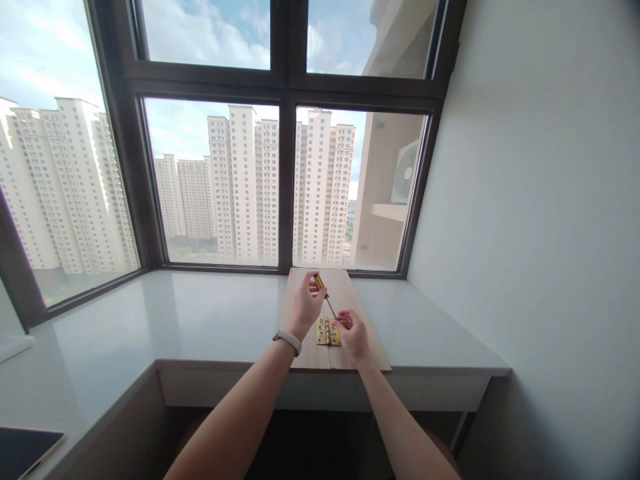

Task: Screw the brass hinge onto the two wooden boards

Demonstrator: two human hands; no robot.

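Observation:
My left hand (306, 305), with a pale band on its wrist, is closed around the yellow-and-black handle of a screwdriver (320, 285). The screwdriver slants down to the right. At its tip, the fingers of my right hand (354, 335) are pinched together; whatever lies between them is too small to make out. Just below the tip, a brass-coloured hinge (327, 333) lies spread flat, with holes in its leaves. Under it are light wooden boards (305, 357), and the hinge's knuckle runs along the seam between them. My right hand hides part of the hinge's right leaf.
The boards rest on a white sill counter (215, 320), reaching from its front edge back to the dark window frame (286, 187). A white wall (530, 200) stands at the right. On the counter at lower left lies a dark flat device (25, 447).

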